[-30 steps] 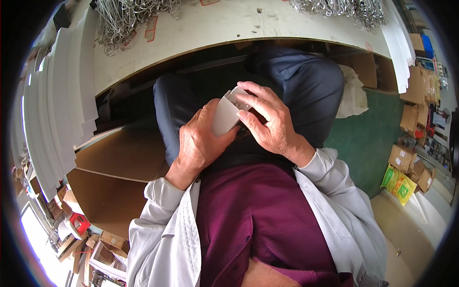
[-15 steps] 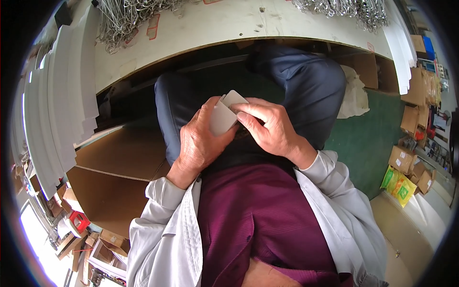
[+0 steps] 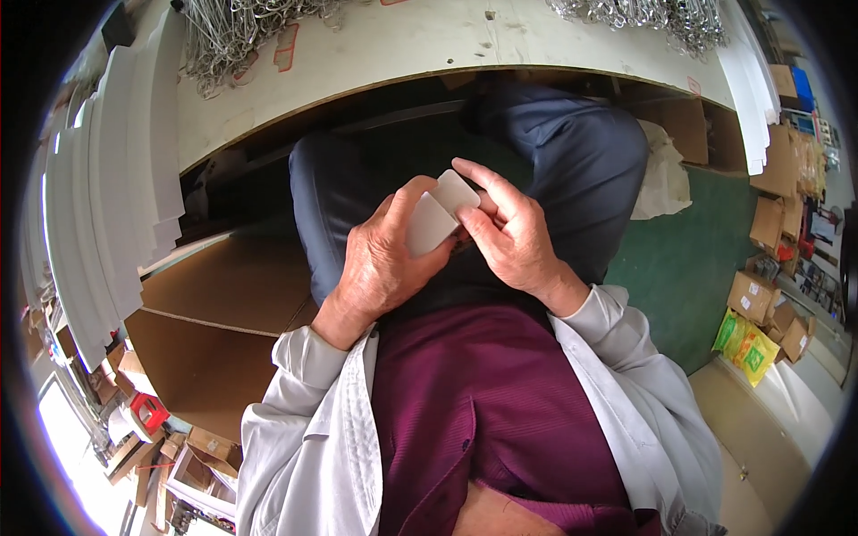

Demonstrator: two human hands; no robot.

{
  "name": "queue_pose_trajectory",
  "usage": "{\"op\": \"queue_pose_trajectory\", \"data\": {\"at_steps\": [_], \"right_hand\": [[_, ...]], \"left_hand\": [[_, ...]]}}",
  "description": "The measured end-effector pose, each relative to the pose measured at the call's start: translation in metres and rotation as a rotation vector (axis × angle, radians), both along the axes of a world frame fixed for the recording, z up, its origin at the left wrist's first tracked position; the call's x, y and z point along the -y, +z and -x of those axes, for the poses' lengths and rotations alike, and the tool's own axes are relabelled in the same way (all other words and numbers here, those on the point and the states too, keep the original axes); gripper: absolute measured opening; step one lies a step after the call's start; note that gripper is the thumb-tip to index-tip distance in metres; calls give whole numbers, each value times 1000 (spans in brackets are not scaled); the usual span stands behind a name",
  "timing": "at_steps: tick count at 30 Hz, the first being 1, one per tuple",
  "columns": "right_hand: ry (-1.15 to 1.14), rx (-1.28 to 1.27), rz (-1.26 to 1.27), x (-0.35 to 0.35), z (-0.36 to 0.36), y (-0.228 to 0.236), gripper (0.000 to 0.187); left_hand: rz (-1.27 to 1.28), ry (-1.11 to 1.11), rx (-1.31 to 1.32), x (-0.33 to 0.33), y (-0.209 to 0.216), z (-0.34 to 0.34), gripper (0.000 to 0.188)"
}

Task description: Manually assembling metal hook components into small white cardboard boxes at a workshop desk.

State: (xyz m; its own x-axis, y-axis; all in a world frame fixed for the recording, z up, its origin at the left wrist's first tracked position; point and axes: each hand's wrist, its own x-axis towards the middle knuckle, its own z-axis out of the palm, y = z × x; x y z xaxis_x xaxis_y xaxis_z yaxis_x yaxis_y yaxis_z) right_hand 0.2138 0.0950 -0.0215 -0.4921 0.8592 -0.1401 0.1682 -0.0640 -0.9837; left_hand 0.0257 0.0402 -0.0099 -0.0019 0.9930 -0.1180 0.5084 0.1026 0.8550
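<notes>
My left hand (image 3: 377, 255) is closed around a small stack of white, round-cornered cards (image 3: 428, 225), its fingers along one edge and its thumb along the other. A single white card (image 3: 458, 191) juts out beyond the top of the stack. On that card rests the thumb of my right hand (image 3: 517, 234), while the index finger is stretched out past the card's far corner. The other right fingers curl behind the card and are partly hidden. Both hands are held above my lap, between my knees.
Bundles of metal wire hooks (image 3: 246, 40) lie on the pale worktable (image 3: 429, 45) in front. Beside my left leg stands an open cardboard box (image 3: 214, 286). Long white panels (image 3: 112, 196) rise at the left. Small cartons (image 3: 751, 297) and a yellow-green bag (image 3: 746, 346) lie at the right.
The single card has slid out farther to the right from the stack. My right index finger has lifted and straightened; the left hand has shifted slightly right.
</notes>
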Motion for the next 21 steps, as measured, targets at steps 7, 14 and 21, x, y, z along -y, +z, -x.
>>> {"op": "queue_pose_trajectory", "data": {"at_steps": [7, 14, 21], "right_hand": [[-92, 23, -134, 4, 11, -3, 24], [-87, 84, -385, 8, 20, 2, 14], [-102, 51, -125, 7, 29, -3, 11]], "left_hand": [[-75, -37, -144, 2, -6, -1, 65], [1, 69, -130, 6, -9, -4, 73], [-78, 93, -221, 7, -17, -1, 69]]}}
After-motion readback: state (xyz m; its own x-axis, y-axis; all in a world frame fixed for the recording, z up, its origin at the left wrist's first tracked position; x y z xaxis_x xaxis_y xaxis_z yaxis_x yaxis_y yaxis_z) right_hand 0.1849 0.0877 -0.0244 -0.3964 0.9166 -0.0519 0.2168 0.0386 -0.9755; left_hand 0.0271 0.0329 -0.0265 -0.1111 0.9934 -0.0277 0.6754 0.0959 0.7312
